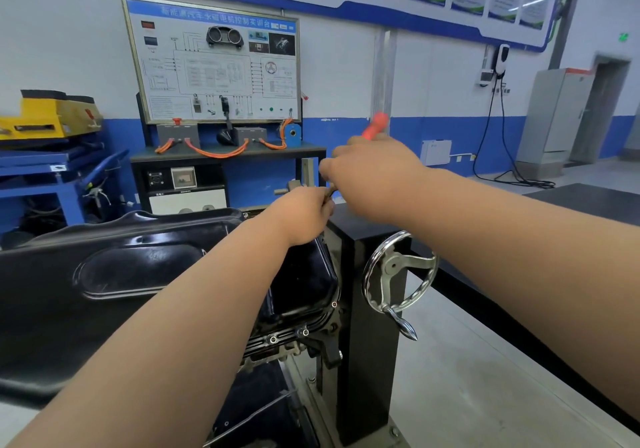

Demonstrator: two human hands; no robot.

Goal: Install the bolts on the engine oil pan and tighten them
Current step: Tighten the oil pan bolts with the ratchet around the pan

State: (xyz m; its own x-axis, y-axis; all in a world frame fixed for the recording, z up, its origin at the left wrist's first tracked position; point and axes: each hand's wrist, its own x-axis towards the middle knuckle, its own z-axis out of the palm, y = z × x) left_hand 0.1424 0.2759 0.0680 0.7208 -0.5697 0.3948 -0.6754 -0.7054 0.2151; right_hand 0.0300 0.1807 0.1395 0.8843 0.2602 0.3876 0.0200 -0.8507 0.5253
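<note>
The black oil pan lies on the engine, which is mounted on a stand. Three bolts show along its near right flange, one of them near the corner. My right hand grips a tool with an orange-red handle above the pan's far right corner. My left hand is curled around the tool's thin metal shaft just below the right hand. The tool's tip and whatever it touches are hidden behind my left hand.
A black stand column with a chrome handwheel stands right of the pan. Behind it are a training panel on a bench, a blue cart with a yellow box at the left, and a dark table at the right.
</note>
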